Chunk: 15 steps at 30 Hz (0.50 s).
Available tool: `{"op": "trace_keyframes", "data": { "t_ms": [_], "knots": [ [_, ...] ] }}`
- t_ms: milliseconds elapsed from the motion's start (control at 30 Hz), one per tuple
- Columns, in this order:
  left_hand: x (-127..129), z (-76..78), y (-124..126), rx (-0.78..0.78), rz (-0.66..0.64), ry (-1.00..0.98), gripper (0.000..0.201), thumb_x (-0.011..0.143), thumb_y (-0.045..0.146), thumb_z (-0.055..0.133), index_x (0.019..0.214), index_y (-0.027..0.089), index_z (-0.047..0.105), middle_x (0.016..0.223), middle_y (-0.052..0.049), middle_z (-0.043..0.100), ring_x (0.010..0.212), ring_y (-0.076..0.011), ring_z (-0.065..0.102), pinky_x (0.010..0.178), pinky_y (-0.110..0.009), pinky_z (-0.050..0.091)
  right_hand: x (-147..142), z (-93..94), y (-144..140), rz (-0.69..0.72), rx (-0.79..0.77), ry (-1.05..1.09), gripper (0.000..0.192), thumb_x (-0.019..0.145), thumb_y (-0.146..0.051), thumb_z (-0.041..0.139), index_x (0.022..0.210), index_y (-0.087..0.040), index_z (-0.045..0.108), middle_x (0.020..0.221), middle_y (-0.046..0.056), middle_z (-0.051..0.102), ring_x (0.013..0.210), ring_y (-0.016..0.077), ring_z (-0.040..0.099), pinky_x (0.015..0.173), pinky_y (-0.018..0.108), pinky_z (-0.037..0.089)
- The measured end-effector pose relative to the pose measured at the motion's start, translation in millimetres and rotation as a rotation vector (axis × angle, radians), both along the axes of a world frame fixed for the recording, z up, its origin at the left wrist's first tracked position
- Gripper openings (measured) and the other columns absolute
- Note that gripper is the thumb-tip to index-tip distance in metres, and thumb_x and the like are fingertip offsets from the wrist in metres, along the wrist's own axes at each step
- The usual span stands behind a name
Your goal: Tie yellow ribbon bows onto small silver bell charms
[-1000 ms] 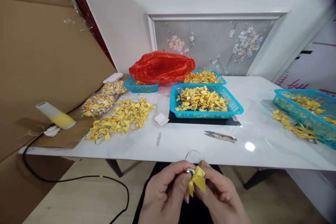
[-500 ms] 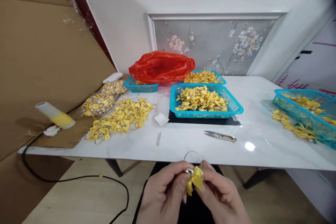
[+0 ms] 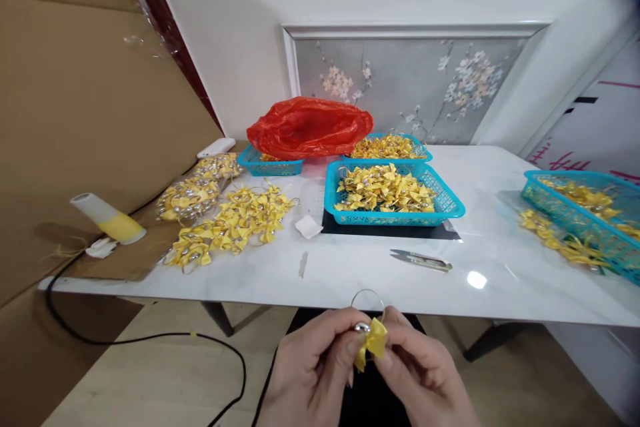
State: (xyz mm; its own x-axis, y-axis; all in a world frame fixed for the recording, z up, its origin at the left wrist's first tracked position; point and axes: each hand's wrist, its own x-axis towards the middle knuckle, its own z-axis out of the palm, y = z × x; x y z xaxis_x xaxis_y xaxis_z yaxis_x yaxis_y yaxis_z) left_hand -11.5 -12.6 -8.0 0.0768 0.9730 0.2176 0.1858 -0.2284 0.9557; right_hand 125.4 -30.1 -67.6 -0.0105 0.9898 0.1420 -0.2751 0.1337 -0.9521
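Note:
Below the table's front edge, my left hand (image 3: 313, 373) and my right hand (image 3: 425, 377) meet around one small yellow ribbon bow (image 3: 371, 343). A silver bell and a thin wire ring (image 3: 367, 297) are fixed to the bow, the ring standing up above my fingertips. Both hands pinch the bow between thumb and forefinger. A blue basket (image 3: 453, 200) of the same yellow bows stands on the white table straight ahead. A loose heap of bows with rings (image 3: 227, 227) lies to the left.
Small snips (image 3: 421, 260) lie on the table near the front. Behind stand two more blue baskets, one under a red plastic bag (image 3: 310, 127). Another blue basket (image 3: 560, 210) sits at the right edge. A glue gun (image 3: 106, 219) with its black cord rests on cardboard at left.
The bow has turned slightly between my fingers and the ring has dropped a little. Both hands stay in the same spot.

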Motion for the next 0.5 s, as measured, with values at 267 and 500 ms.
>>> {"op": "trace_keyframes", "data": {
  "t_ms": [267,500],
  "knots": [
    [-4,1.7,1,-0.047,-0.04,-0.055,0.02,0.084,0.019,0.063,0.087,0.031,0.079,0.076,0.003,0.078,0.06,-0.0132,0.067,0.059,-0.017,0.053,0,6.9,-1,-0.025,-0.005,-0.017,0.022,0.093,-0.041,0.062,0.088,-0.024,0.075,0.076,0.002,0.052,0.071,0.0167,0.048,0.065,0.026,0.039],
    [-10,0.7,3,-0.007,-0.096,-0.043,0.023,0.085,0.015,0.064,0.09,0.032,0.079,0.081,0.002,0.079,0.065,-0.0136,0.069,0.061,-0.017,0.054,-5,11.3,-6,-0.085,-0.042,-0.019,0.021,0.093,-0.041,0.061,0.094,-0.024,0.072,0.078,0.002,0.051,0.071,0.0163,0.047,0.065,0.026,0.038]
  ]
}}
